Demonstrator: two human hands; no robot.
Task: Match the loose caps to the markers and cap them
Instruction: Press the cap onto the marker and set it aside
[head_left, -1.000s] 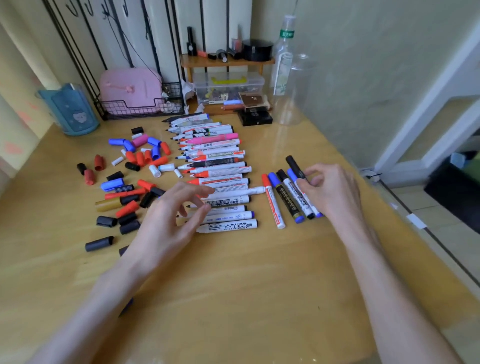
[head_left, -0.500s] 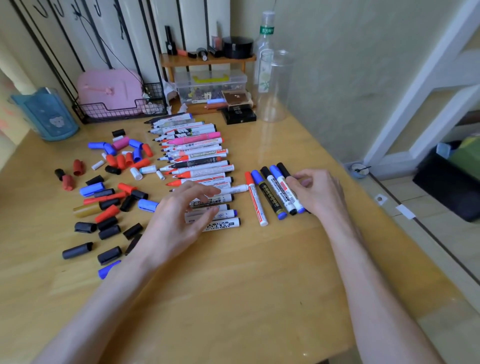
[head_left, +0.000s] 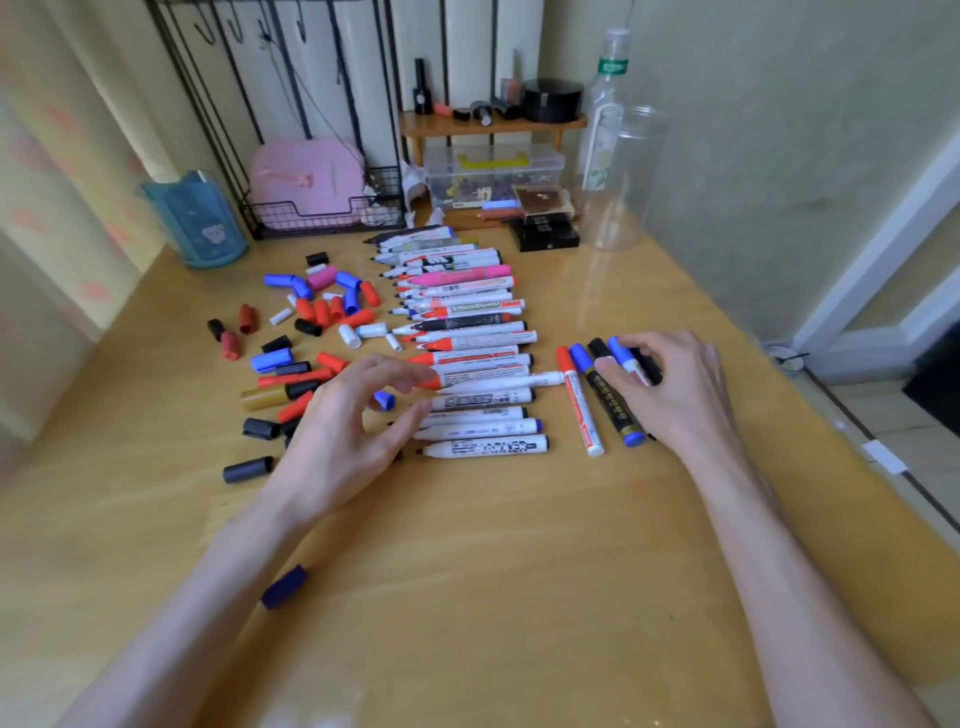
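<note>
A glossy yellow wooden table (head_left: 519, 571) is set against a pale wall, with a clear plastic jar (head_left: 623, 176) at its far edge. A row of cylindrical uncapped markers (head_left: 467, 343) is laid down the middle. Over its near end the left hand (head_left: 343, 431) is held with fingers loosely spread (nothing gripped). The right hand (head_left: 680, 389) is curled on the capped markers (head_left: 579, 400) at right. Smooth loose caps (head_left: 322, 312) are scattered at left.

caps (head_left: 322, 312): red, blue, black, white, pink | markers (head_left: 478, 343): mostly white | table (head_left: 467, 571): yellow woodgrain | cup (head_left: 200, 223): teal
</note>
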